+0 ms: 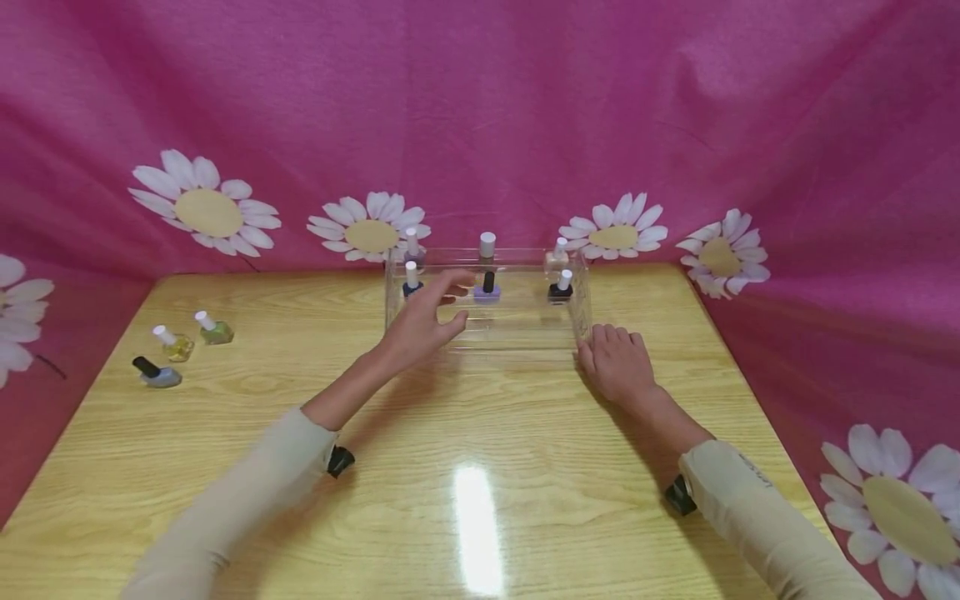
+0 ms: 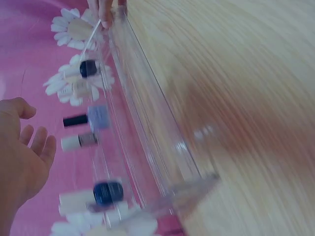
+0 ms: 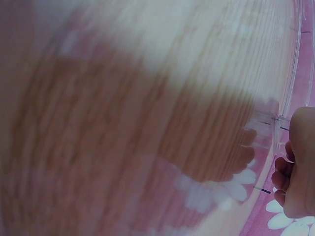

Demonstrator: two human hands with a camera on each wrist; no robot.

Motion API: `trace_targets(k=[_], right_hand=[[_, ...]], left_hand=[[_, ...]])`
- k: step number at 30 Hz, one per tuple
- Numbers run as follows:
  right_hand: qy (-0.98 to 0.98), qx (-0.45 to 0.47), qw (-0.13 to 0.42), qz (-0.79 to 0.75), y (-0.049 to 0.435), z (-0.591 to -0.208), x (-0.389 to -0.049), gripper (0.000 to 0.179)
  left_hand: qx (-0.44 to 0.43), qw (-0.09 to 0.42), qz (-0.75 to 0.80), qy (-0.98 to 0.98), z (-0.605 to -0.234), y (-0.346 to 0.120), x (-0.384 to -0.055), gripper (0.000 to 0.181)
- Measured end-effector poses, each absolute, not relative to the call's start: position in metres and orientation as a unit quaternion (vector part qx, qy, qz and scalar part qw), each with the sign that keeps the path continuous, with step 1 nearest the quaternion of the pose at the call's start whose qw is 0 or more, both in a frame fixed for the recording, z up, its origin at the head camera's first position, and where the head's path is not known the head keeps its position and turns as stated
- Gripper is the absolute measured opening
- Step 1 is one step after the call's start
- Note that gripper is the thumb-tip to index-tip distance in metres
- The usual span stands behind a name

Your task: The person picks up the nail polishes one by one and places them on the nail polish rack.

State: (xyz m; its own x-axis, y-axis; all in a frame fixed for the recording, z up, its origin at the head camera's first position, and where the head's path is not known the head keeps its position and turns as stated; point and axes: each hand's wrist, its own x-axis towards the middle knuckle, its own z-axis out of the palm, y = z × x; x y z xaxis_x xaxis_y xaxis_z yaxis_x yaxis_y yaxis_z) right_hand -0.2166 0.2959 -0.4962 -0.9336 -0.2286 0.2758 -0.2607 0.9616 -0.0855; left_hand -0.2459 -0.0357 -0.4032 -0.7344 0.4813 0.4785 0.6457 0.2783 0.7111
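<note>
Just right of the left hand (image 1: 420, 327), whose grip is apart and empty, the black-capped lilac nail polish bottle (image 1: 487, 292) stands upright, mid-row in the clear rack (image 1: 517, 337); the right hand (image 1: 618, 363), farther from the bottle, holds the rack's near right corner

Head view faced forward-down from behind the fingers (image 1: 454, 278); wrist views sat nearer, rotated; head and left wrist shared the clear nail-polish rack (image 1: 517, 337) beside them.
</note>
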Motion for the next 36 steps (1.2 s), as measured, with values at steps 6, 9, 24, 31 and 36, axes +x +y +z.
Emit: trace_targets(k=[6,9,24,31,36], right_hand=[[-0.982,0.122,0.129,0.06,0.295,-0.495,-0.217,0.035],[-0.982,0.124,0.132,0.057,0.295,-0.495,-0.216,0.035],[-0.973,0.138,0.177,0.055,0.294,-0.494,-0.214,0.033],[-0.981,0.124,0.139,0.055,0.293,-0.494,-0.215,0.035],[-0.982,0.121,0.134,0.053,0.294,-0.495,-0.216,0.035]], left_hand=[[-0.322,0.109,-0.489,-0.803,-0.404,-0.079,-0.236,0.046],[-0.296,0.121,-0.492,-0.81,-0.406,-0.104,-0.231,0.047],[-0.144,0.182,-0.458,-0.858,-0.412,-0.221,-0.206,0.057],[-0.075,0.228,-0.468,-0.85,-0.415,-0.271,-0.188,0.059],[0.0,0.243,-0.471,-0.848,-0.417,-0.297,-0.177,0.059]])
